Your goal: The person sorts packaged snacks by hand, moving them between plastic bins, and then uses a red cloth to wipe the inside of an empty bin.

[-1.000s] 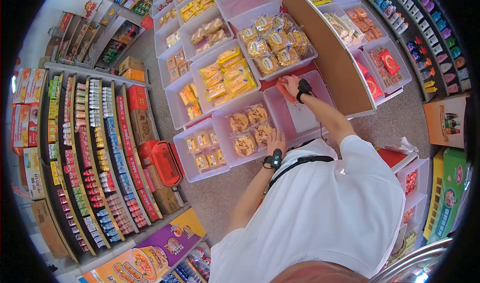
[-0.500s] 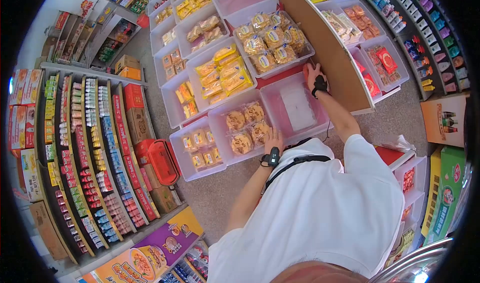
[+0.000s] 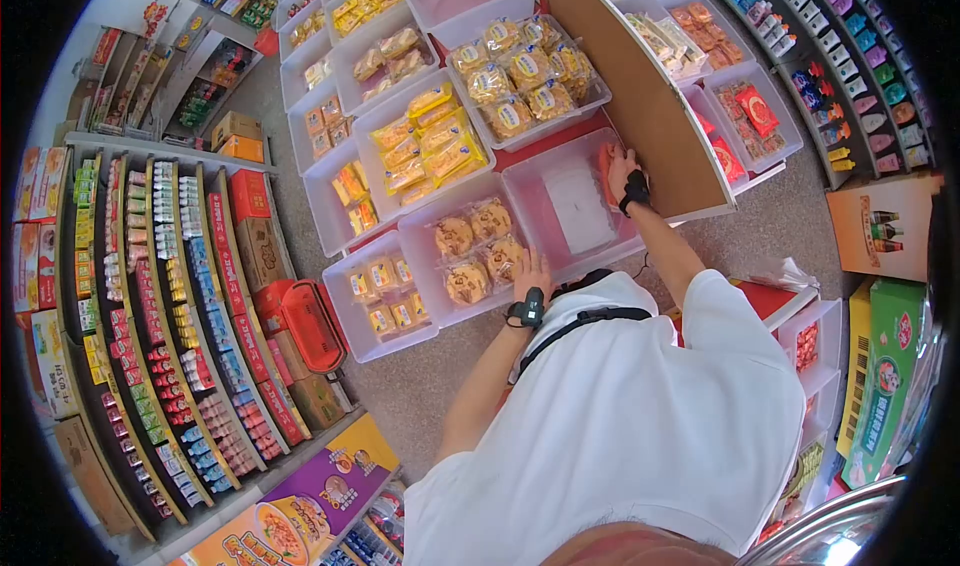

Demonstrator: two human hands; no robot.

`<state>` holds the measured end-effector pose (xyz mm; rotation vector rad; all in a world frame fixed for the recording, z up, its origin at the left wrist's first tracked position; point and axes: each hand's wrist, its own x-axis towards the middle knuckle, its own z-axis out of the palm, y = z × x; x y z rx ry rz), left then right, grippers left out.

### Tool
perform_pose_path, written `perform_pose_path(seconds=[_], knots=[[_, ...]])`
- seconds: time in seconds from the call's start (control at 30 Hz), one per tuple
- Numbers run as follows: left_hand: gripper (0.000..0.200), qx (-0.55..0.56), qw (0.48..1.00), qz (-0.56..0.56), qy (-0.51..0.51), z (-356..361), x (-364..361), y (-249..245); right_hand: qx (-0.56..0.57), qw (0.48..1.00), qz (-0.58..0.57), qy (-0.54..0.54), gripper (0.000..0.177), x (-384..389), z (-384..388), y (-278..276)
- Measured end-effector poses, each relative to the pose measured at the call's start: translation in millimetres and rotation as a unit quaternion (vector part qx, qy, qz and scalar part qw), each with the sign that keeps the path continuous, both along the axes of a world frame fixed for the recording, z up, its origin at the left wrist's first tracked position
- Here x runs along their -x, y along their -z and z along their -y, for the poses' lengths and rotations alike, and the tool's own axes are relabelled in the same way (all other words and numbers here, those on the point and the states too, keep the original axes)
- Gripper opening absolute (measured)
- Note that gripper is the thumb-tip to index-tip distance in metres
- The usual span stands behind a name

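My left hand (image 3: 531,274) rests with its fingers spread on the near wall of a translucent bin (image 3: 440,301) that holds several round packaged cookies (image 3: 467,281). My right hand (image 3: 621,171) is at the right side of the neighbouring bin (image 3: 540,173), its fingers wrapped round a red item (image 3: 607,174) that I cannot make out fully. A white sheet (image 3: 580,206) lies on the bottom of that bin. Behind it, another bin (image 3: 603,99) is filled with bagged snacks (image 3: 528,66). Both wrists carry dark bands.
Bins of yellow packs (image 3: 445,156) and small packs (image 3: 382,319) stand left. A brown divider board (image 3: 650,96) runs along the right. Stocked shelves (image 3: 160,306) and a red basket (image 3: 313,326) are further left, with cartons (image 3: 882,236) at right.
The view has shifted, so the bins appear further left. My right hand has moved from the bin's far edge to inside its right side, with the red item now there.
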<state>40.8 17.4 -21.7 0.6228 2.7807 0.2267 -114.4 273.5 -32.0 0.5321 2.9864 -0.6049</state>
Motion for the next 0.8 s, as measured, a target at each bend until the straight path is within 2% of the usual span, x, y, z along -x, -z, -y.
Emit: perform_pose_path(seconds=[0.17, 0.33, 0.47, 0.63, 0.8], knots=[[0.070, -0.019, 1.000, -0.006, -0.007, 0, -1, 4, 0.026, 0.999, 0.017, -0.004, 0.029, -24, -4, 7], [0.070, -0.022, 1.000, -0.022, 0.003, 1, -2, 6, 0.100, 0.992, -0.078, 0.016, 0.027, -7, 6, 5], [0.068, -0.002, 1.000, -0.015, 0.012, 0, 0, 0, 0.137, 0.976, -0.168, -0.030, 0.028, 28, 14, -50], [0.070, -0.002, 1.000, -0.024, 0.015, 0, 0, -1, 0.085, 0.993, -0.086, -0.004, 0.029, 58, 12, -27], [0.073, -0.005, 1.000, -0.014, 0.015, 1, 1, 4, 0.075, 0.995, -0.059, 0.003, 0.029, 56, 9, -23]])
